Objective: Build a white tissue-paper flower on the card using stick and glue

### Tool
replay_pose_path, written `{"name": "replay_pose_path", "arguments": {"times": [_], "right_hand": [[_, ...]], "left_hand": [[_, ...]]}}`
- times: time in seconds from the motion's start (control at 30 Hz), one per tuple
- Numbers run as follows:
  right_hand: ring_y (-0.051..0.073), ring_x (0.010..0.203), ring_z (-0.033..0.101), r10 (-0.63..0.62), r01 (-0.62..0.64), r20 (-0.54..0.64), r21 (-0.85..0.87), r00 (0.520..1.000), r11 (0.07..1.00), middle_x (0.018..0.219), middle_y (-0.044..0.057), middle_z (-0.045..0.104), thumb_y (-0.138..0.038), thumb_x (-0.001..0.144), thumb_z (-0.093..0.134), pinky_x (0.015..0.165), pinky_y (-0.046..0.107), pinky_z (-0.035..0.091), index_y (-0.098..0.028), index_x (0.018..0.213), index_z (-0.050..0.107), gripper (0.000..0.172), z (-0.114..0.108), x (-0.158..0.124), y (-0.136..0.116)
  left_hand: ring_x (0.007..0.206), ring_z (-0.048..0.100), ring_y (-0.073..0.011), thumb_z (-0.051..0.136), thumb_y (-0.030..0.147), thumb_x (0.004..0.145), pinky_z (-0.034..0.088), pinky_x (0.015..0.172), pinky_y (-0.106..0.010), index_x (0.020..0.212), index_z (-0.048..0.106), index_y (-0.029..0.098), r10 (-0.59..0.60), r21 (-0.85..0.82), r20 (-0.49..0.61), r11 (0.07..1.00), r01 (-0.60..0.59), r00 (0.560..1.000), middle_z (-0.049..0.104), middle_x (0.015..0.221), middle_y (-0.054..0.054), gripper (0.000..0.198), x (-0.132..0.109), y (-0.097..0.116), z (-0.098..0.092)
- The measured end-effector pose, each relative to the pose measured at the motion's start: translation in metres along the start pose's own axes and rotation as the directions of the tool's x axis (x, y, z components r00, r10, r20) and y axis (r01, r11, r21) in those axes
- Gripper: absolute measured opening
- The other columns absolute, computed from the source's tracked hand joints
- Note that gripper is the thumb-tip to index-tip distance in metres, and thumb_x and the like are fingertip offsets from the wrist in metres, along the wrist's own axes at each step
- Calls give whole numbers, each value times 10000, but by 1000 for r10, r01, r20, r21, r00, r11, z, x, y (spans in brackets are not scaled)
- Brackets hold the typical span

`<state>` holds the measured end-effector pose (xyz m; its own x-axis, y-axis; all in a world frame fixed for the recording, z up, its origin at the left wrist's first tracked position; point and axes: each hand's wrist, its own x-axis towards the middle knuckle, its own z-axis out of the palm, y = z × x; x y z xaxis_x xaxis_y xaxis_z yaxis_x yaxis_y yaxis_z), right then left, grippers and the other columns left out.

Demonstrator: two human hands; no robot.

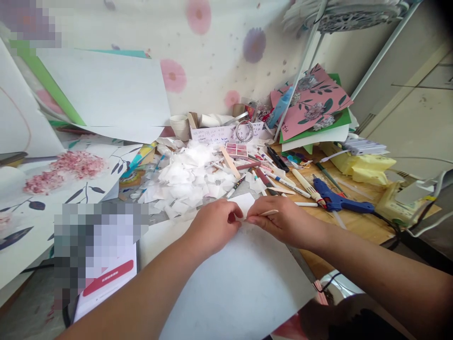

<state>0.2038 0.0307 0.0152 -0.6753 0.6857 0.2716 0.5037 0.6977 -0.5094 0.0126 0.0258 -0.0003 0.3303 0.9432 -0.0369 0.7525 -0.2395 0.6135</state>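
My left hand (pixel 214 223) and my right hand (pixel 283 219) meet over a large white sheet (pixel 240 283) on the table. Both pinch a small white paper piece (pixel 244 203) between their fingertips. My right hand also grips a thin wooden stick (pixel 268 213) that points left toward the paper. Just beyond the hands lies a heap of white paper scraps (pixel 187 177).
A blue glue gun (pixel 336 200) lies to the right, among pens and markers (pixel 283 182). A phone (pixel 102 278) rests at the lower left. Floral sheets (pixel 311 101), yellow paper (pixel 364 167), a paper cup (pixel 180 126) and a wooden stick (pixel 230 162) crowd the back.
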Motion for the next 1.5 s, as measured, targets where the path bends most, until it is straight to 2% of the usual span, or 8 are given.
{"name": "replay_pose_path", "arguments": {"times": [0.33,0.6,0.8,0.97,1.1,1.23,1.33,1.5], "right_hand": [[117,612,550,229,-153,-139,418,963,896,700,55,601,-452,896,478,551,224,434,-126,660,639,433,-13,5,14],[117,634,529,232,-205,-30,373,972,905,733,50,599,-366,902,476,582,239,411,-120,723,645,349,-1,7,12],[112,624,531,191,-195,51,379,980,904,723,54,605,-334,895,481,566,228,392,-113,648,636,365,-7,4,11],[113,627,530,199,-220,94,393,975,893,722,53,603,-379,890,493,566,228,395,-115,669,644,376,-8,3,10],[121,610,516,222,-210,27,454,975,866,698,44,570,-455,888,478,556,236,406,-129,680,602,407,-16,5,14],[134,641,488,218,-180,-159,225,963,958,673,24,514,-454,929,353,601,247,397,-167,656,491,420,-28,23,18],[149,642,506,209,-214,-93,-43,973,976,694,28,546,-411,938,315,593,252,382,-174,740,539,382,-26,50,19],[174,682,526,209,-202,20,-196,978,960,826,53,589,-272,776,595,626,264,360,-177,966,655,221,4,99,29]], "left_hand": [[740,573,-167,489,141,693,404,675,-269,751,729,282,107,49,109,992,-113,988,657,821,14,284,4,-5,-8],[770,603,-184,462,134,696,408,684,-269,818,740,308,129,23,188,990,-136,974,698,833,29,350,-1,-7,-18],[772,604,-183,422,143,715,401,643,-257,795,723,291,71,18,128,997,-74,989,689,866,23,345,0,-9,-20],[665,599,-166,414,139,722,377,539,-239,961,694,323,80,1,159,997,-82,984,690,827,28,412,-3,-7,-17],[734,622,-180,430,115,702,407,598,-245,955,707,324,130,-16,204,991,-130,970,709,880,34,429,-4,-7,-16],[824,635,-196,430,103,698,441,685,-261,947,715,303,162,-18,197,987,-161,967,713,958,29,428,-6,-5,-17],[813,639,-199,443,104,696,454,664,-260,924,723,289,147,-4,182,989,-149,972,720,932,21,406,-9,-1,-19],[828,638,-206,467,110,701,459,659,-269,899,723,296,122,13,187,992,-127,975,720,937,33,373,-11,3,-21]]}}
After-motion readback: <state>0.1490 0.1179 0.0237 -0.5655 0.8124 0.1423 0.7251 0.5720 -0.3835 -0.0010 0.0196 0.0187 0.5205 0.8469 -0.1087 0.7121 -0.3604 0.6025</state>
